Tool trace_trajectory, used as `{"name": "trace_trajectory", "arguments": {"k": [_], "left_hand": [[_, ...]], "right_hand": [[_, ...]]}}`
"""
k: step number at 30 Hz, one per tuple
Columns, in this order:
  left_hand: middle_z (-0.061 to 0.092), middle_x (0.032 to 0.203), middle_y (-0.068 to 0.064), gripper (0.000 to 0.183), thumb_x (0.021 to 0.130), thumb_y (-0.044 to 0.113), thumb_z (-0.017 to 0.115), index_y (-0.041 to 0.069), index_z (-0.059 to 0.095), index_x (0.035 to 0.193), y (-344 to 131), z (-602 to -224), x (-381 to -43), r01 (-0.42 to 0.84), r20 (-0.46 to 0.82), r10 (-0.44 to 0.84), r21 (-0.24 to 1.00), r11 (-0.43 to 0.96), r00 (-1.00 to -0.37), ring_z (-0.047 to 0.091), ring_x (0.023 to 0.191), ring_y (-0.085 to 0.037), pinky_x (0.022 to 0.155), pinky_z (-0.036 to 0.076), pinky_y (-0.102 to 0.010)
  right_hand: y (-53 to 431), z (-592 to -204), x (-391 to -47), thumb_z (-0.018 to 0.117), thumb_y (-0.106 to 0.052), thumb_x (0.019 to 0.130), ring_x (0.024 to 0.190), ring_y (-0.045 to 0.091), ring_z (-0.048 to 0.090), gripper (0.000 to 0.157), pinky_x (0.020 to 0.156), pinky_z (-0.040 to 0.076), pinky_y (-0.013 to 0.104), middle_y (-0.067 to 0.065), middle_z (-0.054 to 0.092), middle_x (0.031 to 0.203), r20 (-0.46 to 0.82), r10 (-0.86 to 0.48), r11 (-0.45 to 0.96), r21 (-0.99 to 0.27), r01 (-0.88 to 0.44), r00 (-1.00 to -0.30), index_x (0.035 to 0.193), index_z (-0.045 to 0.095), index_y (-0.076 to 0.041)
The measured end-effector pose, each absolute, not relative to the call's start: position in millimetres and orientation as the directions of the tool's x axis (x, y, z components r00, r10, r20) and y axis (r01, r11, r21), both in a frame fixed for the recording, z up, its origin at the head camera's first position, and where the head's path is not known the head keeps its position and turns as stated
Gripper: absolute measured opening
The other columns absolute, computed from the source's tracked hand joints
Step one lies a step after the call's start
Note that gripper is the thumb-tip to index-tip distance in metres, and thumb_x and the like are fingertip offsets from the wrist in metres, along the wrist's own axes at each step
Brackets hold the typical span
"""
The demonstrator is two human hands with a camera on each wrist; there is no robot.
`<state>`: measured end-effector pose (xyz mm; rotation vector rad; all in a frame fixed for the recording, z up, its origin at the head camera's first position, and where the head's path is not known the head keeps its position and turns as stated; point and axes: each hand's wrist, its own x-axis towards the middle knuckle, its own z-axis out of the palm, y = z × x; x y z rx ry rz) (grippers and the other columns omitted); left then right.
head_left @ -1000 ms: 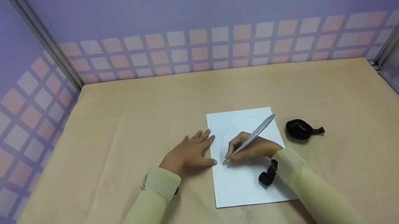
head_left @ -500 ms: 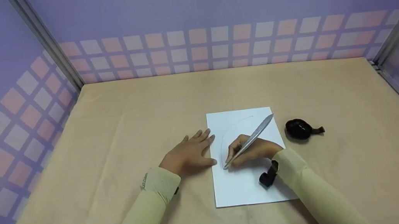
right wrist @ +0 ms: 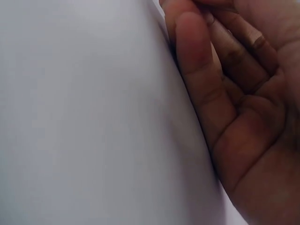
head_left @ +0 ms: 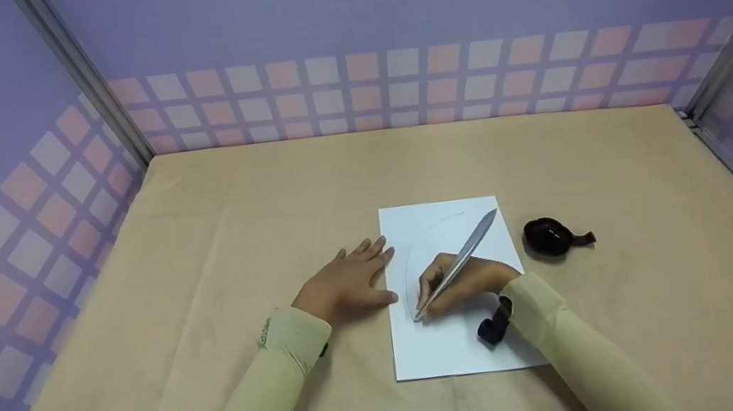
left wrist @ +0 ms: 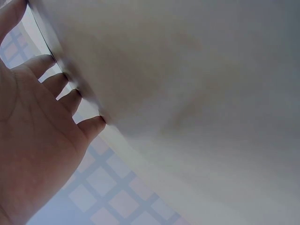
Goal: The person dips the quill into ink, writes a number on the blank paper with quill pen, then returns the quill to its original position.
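Observation:
A white sheet of paper (head_left: 458, 350) lies on the table, bearing a thin curved line down its left part. My right hand (head_left: 466, 279) rests on it and pinches a slim silver pen (head_left: 463, 256), whose wide end looks feather-shaped. The pen's tip meets the paper near the left edge, at the line's lower end. In the right wrist view, the right hand's curled fingers (right wrist: 201, 79) lie against the paper; the pen is out of sight there. My left hand (head_left: 345, 284) lies flat with spread fingers at the sheet's left edge. Its fingertips press down in the left wrist view.
Right of the paper lies a small glossy black dish (head_left: 549, 237) with a short handle. A black wrist camera (head_left: 493, 329) hangs under the right cuff, over the paper. A beige cloth (head_left: 253, 214) covers the table, and patterned walls (head_left: 393, 87) stand behind and beside it.
The right hand has moved slightly toward me with the pen, and the curved line now reaches lower down the sheet. The left hand has stayed still.

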<state>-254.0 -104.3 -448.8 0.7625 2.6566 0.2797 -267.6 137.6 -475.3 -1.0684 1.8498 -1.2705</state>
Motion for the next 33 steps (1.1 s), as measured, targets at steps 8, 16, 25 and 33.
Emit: {"name": "trace_trajectory", "arguments": {"k": [8, 16, 25, 33], "left_hand": [[0.007, 0.163, 0.002, 0.082, 0.089, 0.057, 0.052, 0.021, 0.018, 0.155, -105.2, -449.1, -253.0, 0.475, -0.279, 0.546, 0.285, 0.832, -0.790, 0.006, 0.151, -0.021, 0.121, 0.009, -0.050], [0.008, 0.163, 0.002, 0.083, 0.089, 0.057, 0.053, 0.021, 0.019, 0.155, -103.9, -447.8, -252.6, 0.469, -0.283, 0.539, 0.280, 0.837, -0.793, 0.006, 0.151, -0.021, 0.121, 0.010, -0.051], [0.008, 0.163, 0.002, 0.082, 0.089, 0.057, 0.051, 0.021, 0.018, 0.155, -104.4, -447.8, -252.3, 0.477, -0.284, 0.544, 0.274, 0.835, -0.789, 0.006, 0.151, -0.021, 0.121, 0.010, -0.051], [0.006, 0.163, 0.004, 0.082, 0.089, 0.057, 0.051, 0.022, 0.017, 0.155, -104.7, -449.0, -252.6, 0.477, -0.286, 0.541, 0.266, 0.838, -0.791, 0.004, 0.151, -0.020, 0.121, 0.009, -0.050]], "right_hand": [[137.1, -473.9, -266.1, 0.075, -0.003, 0.078, 0.075, 0.002, 0.062, 0.015, 0.069, 0.047, 0.015, -0.003, 0.074, 0.082, -0.058, -0.917, 0.176, -0.946, -0.271, -0.393, 0.089, 0.072, 0.007], [138.5, -474.9, -264.6, 0.073, 0.001, 0.080, 0.077, 0.002, 0.064, 0.014, 0.069, 0.048, 0.014, 0.034, 0.066, 0.087, -0.032, -0.948, 0.117, -0.960, -0.255, -0.316, 0.089, 0.069, 0.011], [140.8, -472.7, -261.1, 0.073, 0.000, 0.079, 0.075, 0.000, 0.059, 0.014, 0.068, 0.045, 0.013, 0.014, 0.073, 0.083, -0.066, -0.953, 0.146, -0.956, -0.253, -0.297, 0.089, 0.069, 0.010], [144.0, -474.3, -258.6, 0.075, 0.001, 0.078, 0.073, 0.001, 0.059, 0.016, 0.067, 0.046, 0.013, -0.005, 0.073, 0.082, -0.092, -0.956, 0.154, -0.966, -0.208, -0.278, 0.088, 0.069, 0.012]]}}
